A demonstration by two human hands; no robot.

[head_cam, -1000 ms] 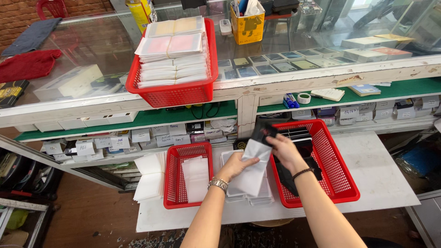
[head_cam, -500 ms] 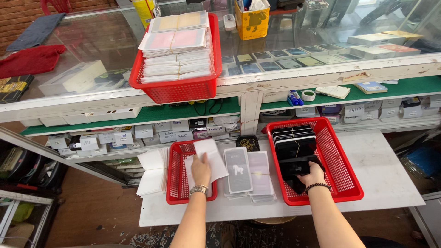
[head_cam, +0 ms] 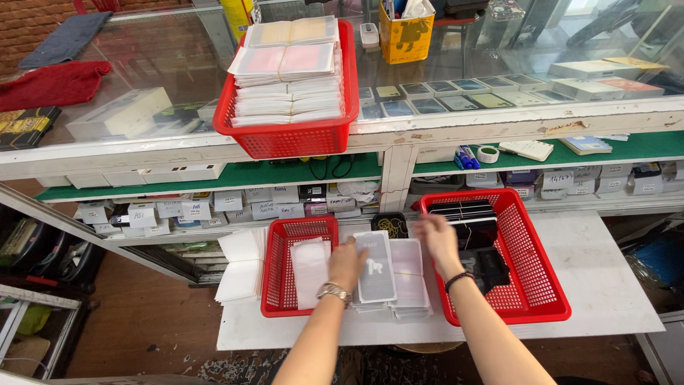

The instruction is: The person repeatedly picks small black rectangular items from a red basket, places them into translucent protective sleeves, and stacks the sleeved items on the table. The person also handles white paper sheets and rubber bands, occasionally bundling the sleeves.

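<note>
I see the grey packet (head_cam: pixel 375 267) topping the white stack (head_cam: pixel 409 285) between two red baskets; my left hand (head_cam: pixel 347 262) rests flat against its left edge, my right hand (head_cam: pixel 438 239) hovers open at the stack's far side. A careless nudge could slide packets off the table's near edge (head_cam: pixel 399 334); open room lies right

Three red mesh baskets (head_cam: pixel 524 264), white packets (head_cam: pixel 310 267), a yellow box (head_cam: pixel 406 32), green shelf lining (head_cam: pixel 235 175).

Head view, steeply down, over white table (head_cam: pixel 605 285)
</note>
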